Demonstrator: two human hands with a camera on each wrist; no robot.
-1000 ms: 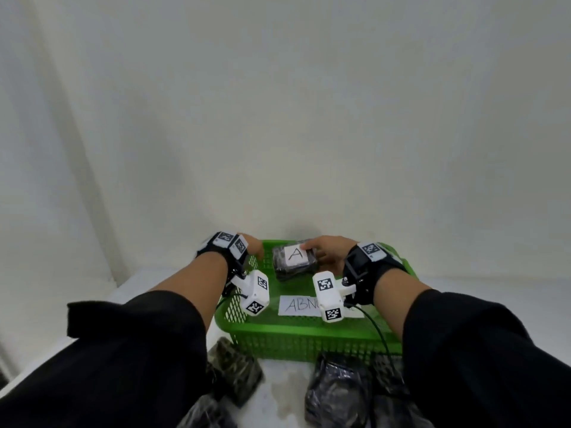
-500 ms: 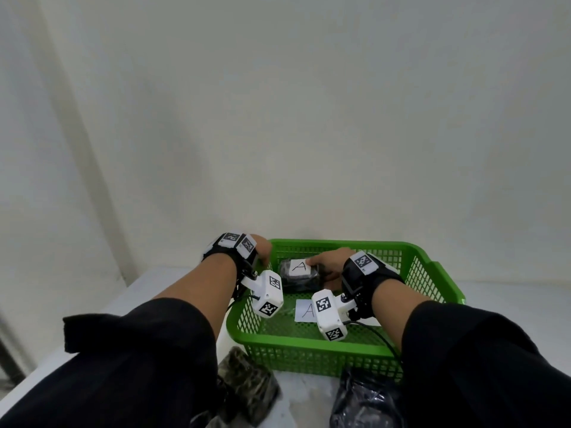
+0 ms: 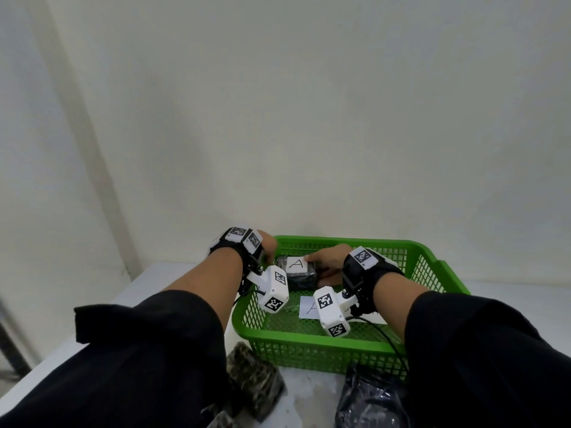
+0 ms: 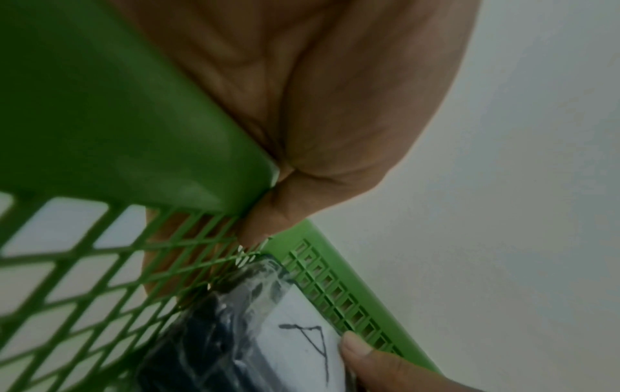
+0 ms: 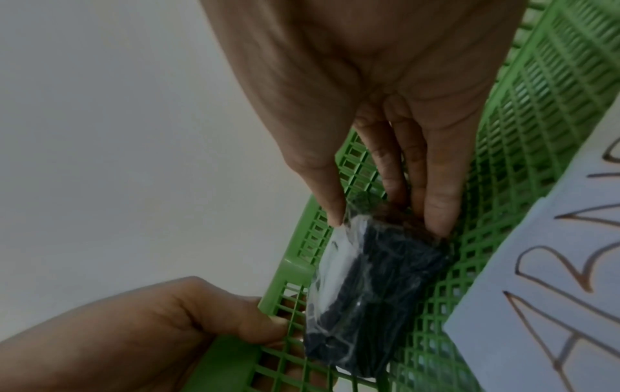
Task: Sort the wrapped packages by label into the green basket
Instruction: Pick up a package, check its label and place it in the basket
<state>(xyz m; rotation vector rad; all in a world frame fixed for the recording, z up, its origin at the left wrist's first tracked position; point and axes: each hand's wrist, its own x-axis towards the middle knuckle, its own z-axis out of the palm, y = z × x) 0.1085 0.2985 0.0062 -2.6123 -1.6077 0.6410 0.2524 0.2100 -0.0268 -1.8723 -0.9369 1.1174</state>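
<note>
A dark wrapped package (image 3: 299, 274) with a white label marked A lies in the far left corner of the green basket (image 3: 309, 334). My right hand (image 3: 321, 262) pinches its right end between thumb and fingers; the right wrist view shows the right hand (image 5: 385, 220) on the package (image 5: 379, 286), which rests on the mesh floor. My left hand (image 3: 270, 247) grips the basket's rim at that corner. In the left wrist view the left hand (image 4: 255, 225) has its thumb inside the basket (image 4: 100, 119) and its fingers outside the mesh, beside the package (image 4: 228, 331).
A white paper sheet (image 3: 309, 307) with handwritten letters lies on the basket floor, seen closer as the paper sheet (image 5: 553, 291). On the white table in front of the basket lie a mottled wrapped package (image 3: 253, 384) and a dark one (image 3: 370, 400). A white wall stands close behind.
The right hand has lowered the A package from above the basket down into its far left corner. The left hand has stayed on the rim. My head view has shifted left.
</note>
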